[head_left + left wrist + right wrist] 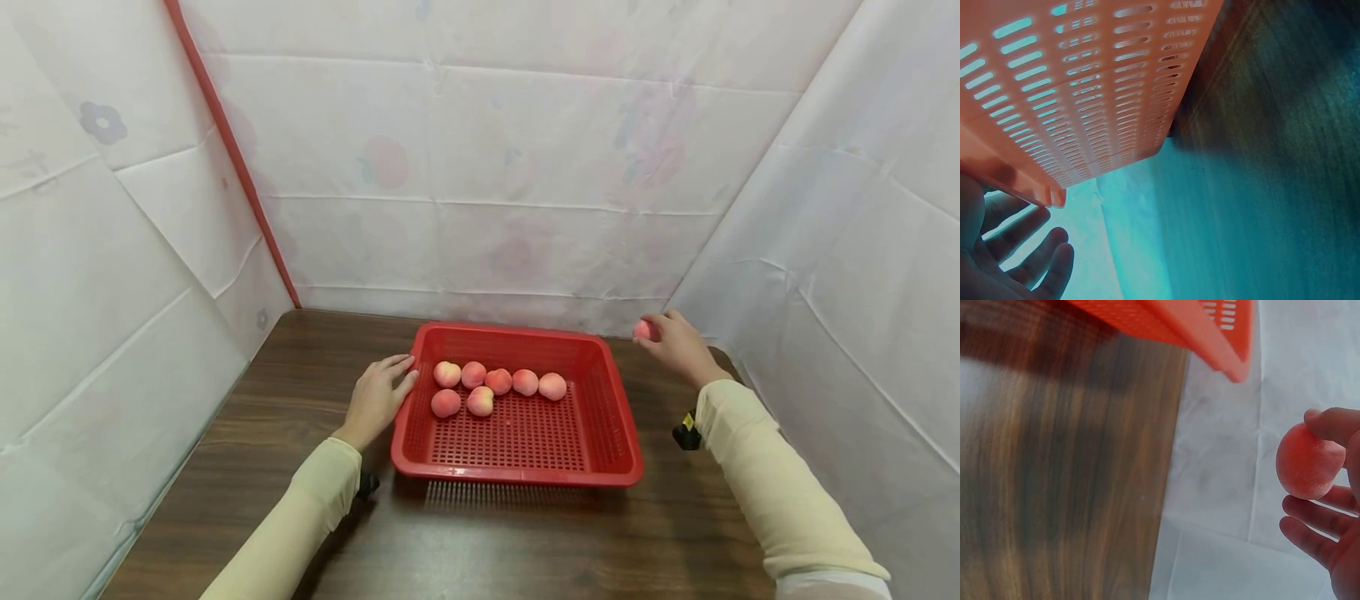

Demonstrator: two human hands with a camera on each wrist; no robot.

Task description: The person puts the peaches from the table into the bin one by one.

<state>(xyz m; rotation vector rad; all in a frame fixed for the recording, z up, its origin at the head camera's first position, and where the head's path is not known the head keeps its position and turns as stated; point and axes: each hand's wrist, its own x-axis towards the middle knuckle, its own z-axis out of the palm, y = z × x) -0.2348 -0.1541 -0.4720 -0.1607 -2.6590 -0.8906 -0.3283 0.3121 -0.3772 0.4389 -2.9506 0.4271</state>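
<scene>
A red plastic basket [510, 477] with a perforated floor and walls stands on the table, holding several peaches [525, 382] grouped toward its back left. At its left side, my left hand [377, 398] touches the rim with loosely extended fingers. In the left wrist view those fingers [1019, 234] lie beside the basket's rim, and the slotted outer wall [1097, 87] fills the upper left. Out past the basket's back right corner, my right hand [678, 346] pinches one peach [1307, 461] between thumb and fingers, above the table's far edge.
The dark wood-grain table [247, 450] ends at a white sheet wall [480, 250] behind, with more sheeting [870, 275] on the right and left. A red strip [232, 150] runs down the left back corner.
</scene>
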